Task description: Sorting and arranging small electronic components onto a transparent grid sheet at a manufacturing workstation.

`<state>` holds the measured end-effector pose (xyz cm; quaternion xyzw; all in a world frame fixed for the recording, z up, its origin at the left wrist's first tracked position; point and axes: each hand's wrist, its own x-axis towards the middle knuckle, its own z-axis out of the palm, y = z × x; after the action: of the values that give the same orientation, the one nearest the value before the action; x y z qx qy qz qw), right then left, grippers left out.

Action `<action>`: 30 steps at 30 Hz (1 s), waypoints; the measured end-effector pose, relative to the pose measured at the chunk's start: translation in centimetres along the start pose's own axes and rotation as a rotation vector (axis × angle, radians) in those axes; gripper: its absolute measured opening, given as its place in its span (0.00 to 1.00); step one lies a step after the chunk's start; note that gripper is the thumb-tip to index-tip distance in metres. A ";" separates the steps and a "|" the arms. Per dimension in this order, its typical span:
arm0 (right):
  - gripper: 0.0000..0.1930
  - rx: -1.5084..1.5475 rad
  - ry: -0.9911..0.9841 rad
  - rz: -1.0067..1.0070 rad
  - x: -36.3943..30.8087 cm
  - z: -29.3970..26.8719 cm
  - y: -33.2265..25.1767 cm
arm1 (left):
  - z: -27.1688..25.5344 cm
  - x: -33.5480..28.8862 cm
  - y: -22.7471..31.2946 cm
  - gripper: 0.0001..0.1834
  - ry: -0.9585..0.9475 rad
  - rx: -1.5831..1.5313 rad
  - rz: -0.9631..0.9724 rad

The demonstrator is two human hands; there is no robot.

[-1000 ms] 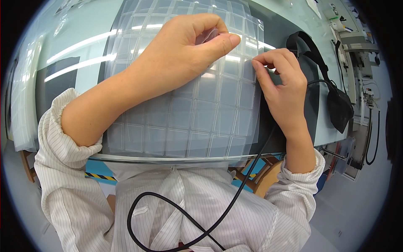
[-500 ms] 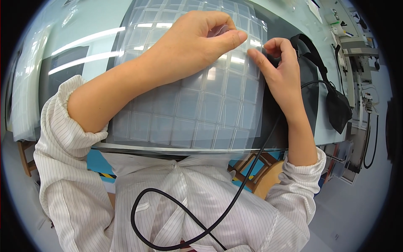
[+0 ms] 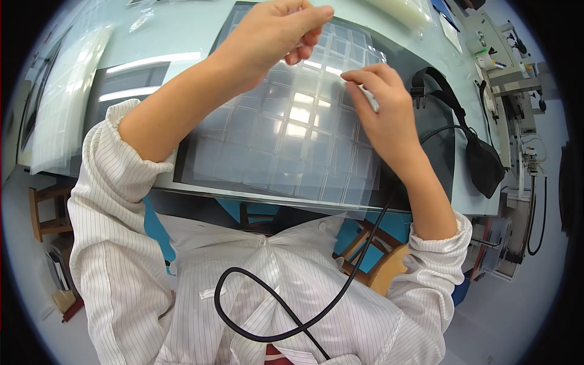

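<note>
A clear plastic sheet marked with a grid of rectangular pockets (image 3: 267, 155) lies on the dark mat in front of me, its near edge reaching past the table edge. My left hand (image 3: 281, 33) is above the far part of the sheet, fingers curled in and thumb stretched forward; whatever it may hold is hidden. My right hand (image 3: 386, 100) is over the sheet's right side, thumb and fingertips drawn together. A small pale patch shows between its thumb and fingers, too unclear to name.
A stack of clear plastic sheets (image 3: 68, 109) lies at the left of the table. On the right are a black strap with a buckle (image 3: 447, 91) and a black pouch (image 3: 485, 164). A black cable (image 3: 316, 322) loops across my front. A wooden chair (image 3: 389, 266) stands below the table edge.
My left hand has moved up and away from me; the clear film seen in it before no longer shows. My right hand has shifted slightly left and down, its fingers closing. The view has shifted.
</note>
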<state>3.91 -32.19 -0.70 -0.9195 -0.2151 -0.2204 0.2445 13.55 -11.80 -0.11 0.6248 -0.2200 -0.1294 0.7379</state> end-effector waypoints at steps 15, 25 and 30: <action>0.05 -0.199 0.044 -0.042 0.4 1.7 -1.4 | -1.7 -3.4 -0.4 0.17 -0.091 0.168 -0.080; 0.07 -0.201 0.011 -0.022 0.8 1.0 -1.1 | -1.2 -3.5 -1.0 0.13 -0.116 0.277 0.013; 0.04 0.618 -0.093 0.349 2.7 -1.0 -3.7 | -1.1 -3.8 -0.4 0.13 -0.168 0.407 0.180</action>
<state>3.95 -28.99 2.77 -0.8340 -0.1220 -0.0579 0.5350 10.79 -9.10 -1.30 0.7257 -0.3570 -0.0677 0.5843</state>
